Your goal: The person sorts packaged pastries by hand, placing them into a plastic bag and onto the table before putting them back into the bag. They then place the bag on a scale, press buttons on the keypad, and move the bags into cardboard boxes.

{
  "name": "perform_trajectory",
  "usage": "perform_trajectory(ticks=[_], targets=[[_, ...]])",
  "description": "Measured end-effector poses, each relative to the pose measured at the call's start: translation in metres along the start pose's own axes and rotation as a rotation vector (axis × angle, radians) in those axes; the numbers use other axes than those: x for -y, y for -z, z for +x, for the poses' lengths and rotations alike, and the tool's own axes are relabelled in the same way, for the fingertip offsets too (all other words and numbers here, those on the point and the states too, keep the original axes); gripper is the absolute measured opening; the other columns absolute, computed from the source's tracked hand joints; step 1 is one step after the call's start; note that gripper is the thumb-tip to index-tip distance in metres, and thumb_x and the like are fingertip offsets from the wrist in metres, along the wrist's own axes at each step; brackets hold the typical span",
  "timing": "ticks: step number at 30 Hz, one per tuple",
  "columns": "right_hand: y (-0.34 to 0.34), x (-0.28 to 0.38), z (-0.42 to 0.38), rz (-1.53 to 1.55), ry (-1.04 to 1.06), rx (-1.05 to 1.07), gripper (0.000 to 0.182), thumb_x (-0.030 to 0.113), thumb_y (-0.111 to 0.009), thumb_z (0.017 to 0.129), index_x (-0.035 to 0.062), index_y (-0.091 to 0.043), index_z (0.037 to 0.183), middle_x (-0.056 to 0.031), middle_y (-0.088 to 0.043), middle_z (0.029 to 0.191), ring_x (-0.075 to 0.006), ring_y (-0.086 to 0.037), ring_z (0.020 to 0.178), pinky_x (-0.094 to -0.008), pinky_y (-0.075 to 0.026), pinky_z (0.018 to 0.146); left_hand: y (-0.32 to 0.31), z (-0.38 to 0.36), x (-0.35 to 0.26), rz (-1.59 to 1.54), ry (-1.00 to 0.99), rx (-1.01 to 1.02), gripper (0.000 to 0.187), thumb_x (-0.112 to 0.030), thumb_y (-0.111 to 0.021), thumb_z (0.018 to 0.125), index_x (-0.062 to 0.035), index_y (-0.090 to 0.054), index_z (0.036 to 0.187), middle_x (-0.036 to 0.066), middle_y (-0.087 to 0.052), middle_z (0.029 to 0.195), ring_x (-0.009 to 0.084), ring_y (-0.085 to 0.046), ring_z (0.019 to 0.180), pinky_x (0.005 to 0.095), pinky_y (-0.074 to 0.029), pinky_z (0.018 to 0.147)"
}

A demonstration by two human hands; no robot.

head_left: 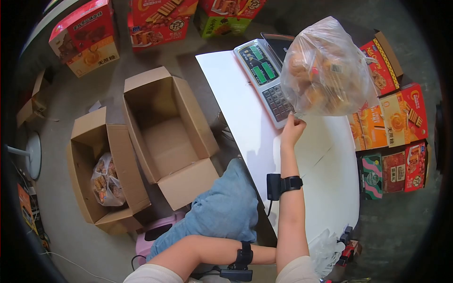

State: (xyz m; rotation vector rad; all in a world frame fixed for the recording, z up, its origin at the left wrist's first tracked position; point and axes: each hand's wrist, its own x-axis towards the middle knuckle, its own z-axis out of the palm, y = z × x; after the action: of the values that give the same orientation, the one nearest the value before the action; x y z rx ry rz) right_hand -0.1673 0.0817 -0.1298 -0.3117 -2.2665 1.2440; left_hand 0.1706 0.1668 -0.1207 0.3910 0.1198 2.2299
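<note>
A clear plastic bag full of brownish packaged items sits over the weighing end of a digital scale. My right hand is closed at the corner of the scale's keypad, right by the lower left edge of the bag. Its fingertips are partly hidden, so I cannot make out what they pinch or press. My left forearm crosses low in front of me and passes behind my right arm, which hides my left hand. Both arms wear black straps with small boxes.
A white table carries the scale. On the floor at left stand an open cardboard box and another box holding a bag of snacks. Colourful cartons lie beyond the table; crumpled plastic bags lie near its front.
</note>
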Motion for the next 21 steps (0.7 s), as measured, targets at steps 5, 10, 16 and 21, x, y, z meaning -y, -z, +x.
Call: perform_trajectory(ticks=[5, 10, 16, 21], targets=[[-0.006, -0.028, 0.044, -0.014, -0.033, -0.06, 0.053, 0.037, -0.068, 0.076, -0.0079, -0.045, 0.09, -0.0181, -0.051, 0.09, -0.0236, -0.051, 0.085, -0.0326, -0.042, 0.075, -0.003, 0.0, 0.0, -0.029, 0.004, 0.002, 0.033, -0.035, -0.051, 0.087, -0.0059, -0.055, 0.102, 0.006, -0.059, 0.101, 0.0163, -0.055, 0.091, 0.0345, -0.045, 0.08], [0.007, -0.024, 0.08, -0.484, -0.24, 0.366, 0.101, 0.068, -0.059, 0.065, -0.0199, -0.037, 0.111, -0.034, -0.049, 0.115, -0.0374, -0.05, 0.111, -0.0352, -0.04, 0.09, -0.004, 0.0, -0.005, -0.067, 0.003, -0.001, 0.035, -0.036, -0.051, 0.087, -0.0059, -0.055, 0.103, 0.006, -0.06, 0.101, 0.0165, -0.055, 0.091, 0.0347, -0.045, 0.081], [0.007, -0.025, 0.082, -0.465, -0.271, 0.448, 0.097, 0.07, -0.056, 0.066, -0.0137, -0.045, 0.115, -0.0288, -0.057, 0.107, -0.0326, -0.057, 0.102, -0.0352, -0.045, 0.084, -0.008, 0.0, -0.008, -0.11, 0.005, -0.003, 0.037, -0.039, -0.05, 0.087, -0.006, -0.055, 0.104, 0.006, -0.06, 0.102, 0.0168, -0.056, 0.091, 0.0349, -0.045, 0.081], [0.011, -0.003, 0.057, -0.307, -0.304, 0.45, 0.099, 0.066, -0.054, 0.071, -0.0146, -0.033, 0.123, -0.0287, -0.054, 0.109, -0.0334, -0.06, 0.09, -0.0346, -0.05, 0.071, -0.011, -0.002, -0.012, -0.15, 0.003, -0.009, 0.039, -0.04, -0.05, 0.087, -0.006, -0.054, 0.105, 0.006, -0.06, 0.102, 0.0171, -0.056, 0.091, 0.0351, -0.045, 0.081]])
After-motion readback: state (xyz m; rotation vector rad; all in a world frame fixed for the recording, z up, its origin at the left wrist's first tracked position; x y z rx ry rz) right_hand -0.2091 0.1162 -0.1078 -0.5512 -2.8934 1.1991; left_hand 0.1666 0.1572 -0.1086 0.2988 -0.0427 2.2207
